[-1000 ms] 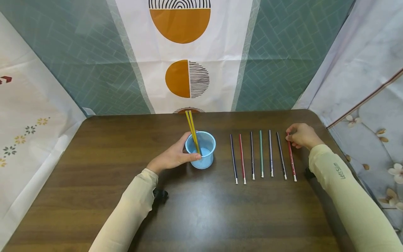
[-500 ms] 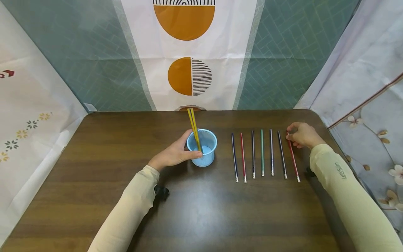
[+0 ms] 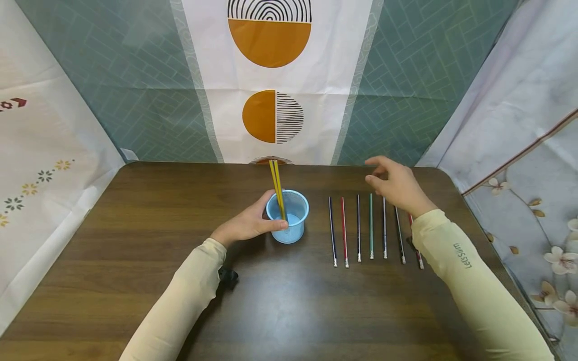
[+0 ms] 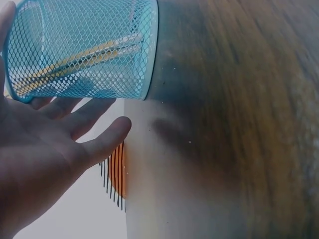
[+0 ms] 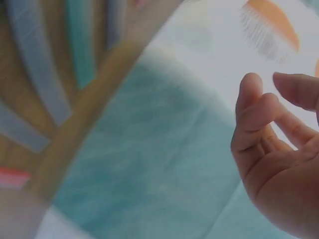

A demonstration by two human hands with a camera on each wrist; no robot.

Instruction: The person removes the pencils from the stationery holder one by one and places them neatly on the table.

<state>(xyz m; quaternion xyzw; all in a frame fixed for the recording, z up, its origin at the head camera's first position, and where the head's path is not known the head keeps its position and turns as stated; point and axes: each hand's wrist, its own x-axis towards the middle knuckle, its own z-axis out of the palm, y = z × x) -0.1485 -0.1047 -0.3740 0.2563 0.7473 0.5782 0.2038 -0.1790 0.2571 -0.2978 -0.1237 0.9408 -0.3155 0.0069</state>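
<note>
Closest in are the two pale sleeves, left sleeve (image 3: 167,306) and right sleeve (image 3: 478,286), reaching over a dark brown wooden table (image 3: 280,321). The right one has lettering printed on it.

A bit further out, the left hand (image 3: 246,223) has a grip on a light blue mesh cup (image 3: 295,233), thumb on the near side and fingers round the back. The cup stands upright on the table with two yellow pencils (image 3: 278,193) leaning inside, tops well above the rim.

Right of the cup there's a neat row of seven pencils, eraser ends toward the person: dark blue pencil (image 3: 332,230), red pencil (image 3: 344,230), another dark one, green pencil (image 3: 371,225), a purplish one, a blackish one, then a second red one partly hidden by the right arm.

The right hand (image 3: 399,188) is up over the far ends of that row, holding nothing, fingers loosely bent, thumb and index apart.

Behind it all hangs a green cloth (image 3: 397,125) with a white strip (image 3: 316,118) of orange and striped circles.
</note>
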